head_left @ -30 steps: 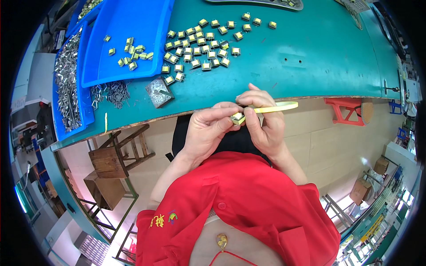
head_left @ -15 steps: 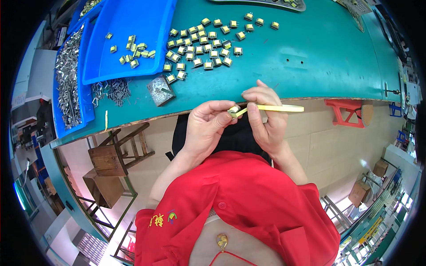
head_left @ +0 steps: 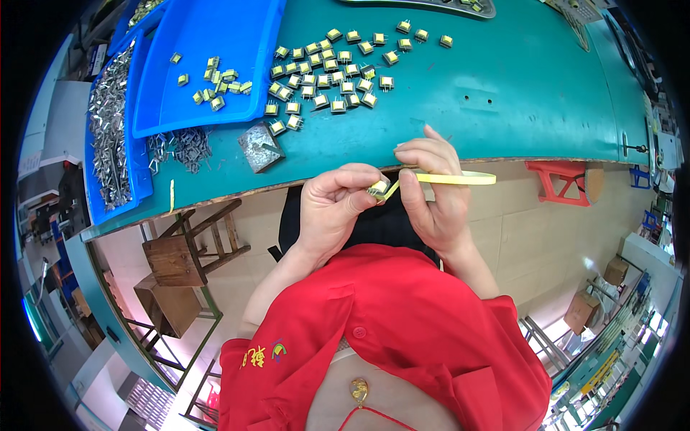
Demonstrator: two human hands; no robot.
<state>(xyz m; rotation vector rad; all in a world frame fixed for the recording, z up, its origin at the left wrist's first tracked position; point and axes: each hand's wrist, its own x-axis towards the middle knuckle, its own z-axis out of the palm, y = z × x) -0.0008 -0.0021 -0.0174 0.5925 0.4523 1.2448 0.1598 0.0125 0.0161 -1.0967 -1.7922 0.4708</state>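
Observation:
Between the thumb and fingers of my left hand (head_left: 338, 197) is a small transformer (head_left: 378, 187) with a yellow top and metal pins. A loop of yellow tape (head_left: 460, 177) is pinched by my right hand (head_left: 435, 188), the roll hanging round its fingers. From there a short strip of the tape runs down to the transformer and touches it. Both hands are close together just off the table's front edge. Several like transformers (head_left: 323, 80) stand on the green table (head_left: 532, 108) beyond my hands.
At the left, a blue tray (head_left: 162, 108) holds several yellow parts, and a blue bin (head_left: 140, 188) holds metal pieces. A metal block (head_left: 261, 148) sits near the table edge by dark loose pieces (head_left: 188, 147). A wooden stool (head_left: 176, 260) and a red stool (head_left: 560, 183) stand below.
The transformer has turned in my left fingers, so its yellow top now shows more. My right hand has shifted slightly, and the tape strip now bends down more steeply.

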